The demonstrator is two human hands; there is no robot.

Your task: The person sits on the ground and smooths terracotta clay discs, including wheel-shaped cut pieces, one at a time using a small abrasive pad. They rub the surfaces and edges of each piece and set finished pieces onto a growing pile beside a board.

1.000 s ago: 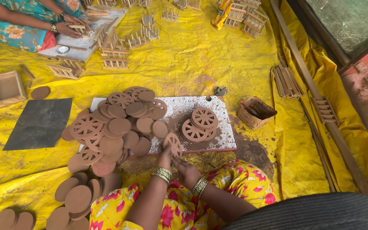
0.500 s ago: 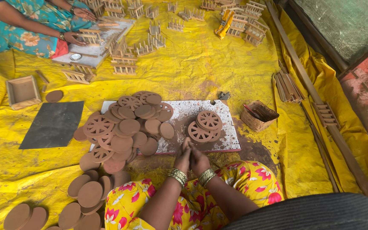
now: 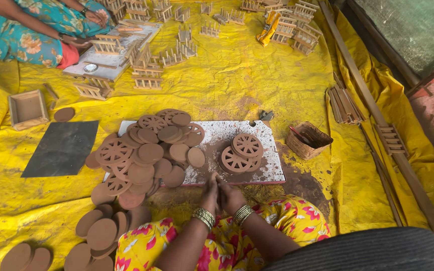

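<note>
My left hand (image 3: 210, 193) and my right hand (image 3: 231, 196) are pressed together, fingers curled, over the front edge of a white speckled board (image 3: 217, 134). Both wrists wear metal bangles. Whatever lies between the palms is hidden. On the board just beyond my hands is a small stack of brown spoked wheels (image 3: 241, 153). To the left a large heap of brown round discs and spoked wheels (image 3: 149, 150) spills off the board. More plain discs (image 3: 101, 233) lie by my left knee.
A yellow sheet (image 3: 257, 85) covers the floor. A small woven basket (image 3: 308, 140) stands right of the board, with a bundle of wooden sticks (image 3: 345, 103) beyond. A black slate (image 3: 62, 148) and a wooden tray (image 3: 27, 108) lie left. Another person (image 3: 31, 30) sits at the far left among small wooden frames (image 3: 146, 60).
A second ago my left hand held a spoked wheel above the board's edge. Both hands have since drawn back and closed together, and the wheel no longer shows.
</note>
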